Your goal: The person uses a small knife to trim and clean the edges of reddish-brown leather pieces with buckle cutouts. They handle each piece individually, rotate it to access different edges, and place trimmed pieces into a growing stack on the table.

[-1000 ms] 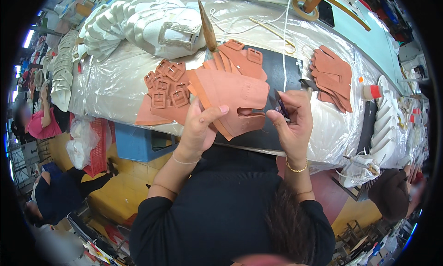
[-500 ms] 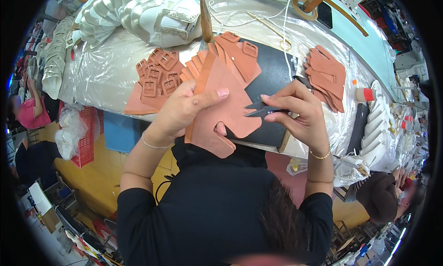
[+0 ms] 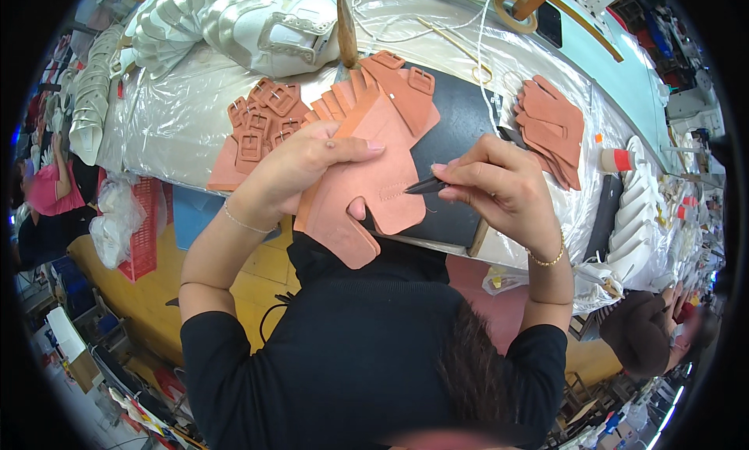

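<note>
Gripping the terracotta leather piece (image 3: 367,177) in the left hand (image 3: 304,165), the dark pointed tool (image 3: 425,186) pinched by the right hand (image 3: 499,189) could be skidded onto that thumb.

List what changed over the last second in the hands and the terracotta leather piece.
The left hand has turned the terracotta leather piece and drawn it off the dark mat toward the body. The right hand came along, and the tip of its dark pointed tool now touches the stitch line. Both hands keep their grip; the stacks of buckled pieces lie unchanged.
</note>
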Demonstrator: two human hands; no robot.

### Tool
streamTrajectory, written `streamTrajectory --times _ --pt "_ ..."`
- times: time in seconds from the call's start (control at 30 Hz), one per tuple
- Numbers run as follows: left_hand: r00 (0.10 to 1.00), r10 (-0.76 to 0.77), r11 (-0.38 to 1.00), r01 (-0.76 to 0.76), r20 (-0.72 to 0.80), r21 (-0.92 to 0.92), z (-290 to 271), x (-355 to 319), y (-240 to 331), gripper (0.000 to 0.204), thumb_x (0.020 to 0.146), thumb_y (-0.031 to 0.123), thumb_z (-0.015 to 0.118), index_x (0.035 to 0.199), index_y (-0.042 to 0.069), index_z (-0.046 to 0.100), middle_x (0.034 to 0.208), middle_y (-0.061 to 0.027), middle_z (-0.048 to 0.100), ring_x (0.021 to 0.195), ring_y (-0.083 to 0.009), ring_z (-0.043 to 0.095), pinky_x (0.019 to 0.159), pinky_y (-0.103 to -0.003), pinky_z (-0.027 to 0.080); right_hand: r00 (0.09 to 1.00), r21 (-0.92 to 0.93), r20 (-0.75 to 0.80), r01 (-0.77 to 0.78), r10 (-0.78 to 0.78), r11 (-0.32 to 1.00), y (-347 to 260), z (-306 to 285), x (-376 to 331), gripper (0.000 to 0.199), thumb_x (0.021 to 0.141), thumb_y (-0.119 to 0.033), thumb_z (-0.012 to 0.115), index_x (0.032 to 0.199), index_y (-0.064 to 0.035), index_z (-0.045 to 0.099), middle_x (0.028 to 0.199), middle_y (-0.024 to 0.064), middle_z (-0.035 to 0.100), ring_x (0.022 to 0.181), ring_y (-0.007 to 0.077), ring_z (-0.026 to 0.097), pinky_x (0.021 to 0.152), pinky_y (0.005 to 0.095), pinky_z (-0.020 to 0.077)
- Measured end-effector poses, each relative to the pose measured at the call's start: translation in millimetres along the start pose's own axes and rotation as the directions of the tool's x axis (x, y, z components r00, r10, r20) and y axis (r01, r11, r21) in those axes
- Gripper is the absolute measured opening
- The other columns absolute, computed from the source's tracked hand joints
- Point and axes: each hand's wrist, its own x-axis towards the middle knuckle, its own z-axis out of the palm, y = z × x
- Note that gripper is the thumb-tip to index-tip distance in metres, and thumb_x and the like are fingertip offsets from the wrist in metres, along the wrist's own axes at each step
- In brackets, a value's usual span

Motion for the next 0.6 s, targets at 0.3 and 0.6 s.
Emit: streamTrajectory --times 0.3,0.6 --pt "1.000 0.015 1.000 -0.015 0.014 0.000 -2.9 0.2 0.9 0.029 0.091 0.014 0.060 0.110 -0.006 0.054 0.092 -0.0150 0.065 0.067 -0.0166 0.066 0.047 -0.026 0.056 0.985 0.131 -0.134 -0.086 0.104 0.988 -1.6 3.6 -3.3 0.026 0.070 -0.011 0.080 0.096 -0.0079 0.074 0.075 0.0044 0.058 0.062 0.0151 0.059 0.055 0.0285 0.0460" --pt "1.000 0.029 0.999 -0.029 -0.004 0.043 -3.7 1.1 -2.8 0.029 0.091 0.014 0.061 0.111 -0.006 0.055 0.096 -0.0133 0.066 0.077 -0.0149 0.067 0.061 -0.025 0.057 0.988 0.151 0.002 -0.154 0.156 0.976 4.3 6.6 -1.2 0.029 0.067 -0.008 0.081 0.096 -0.0067 0.075 0.076 0.0040 0.060 0.069 0.0137 0.059 0.059 0.0264 0.0455"
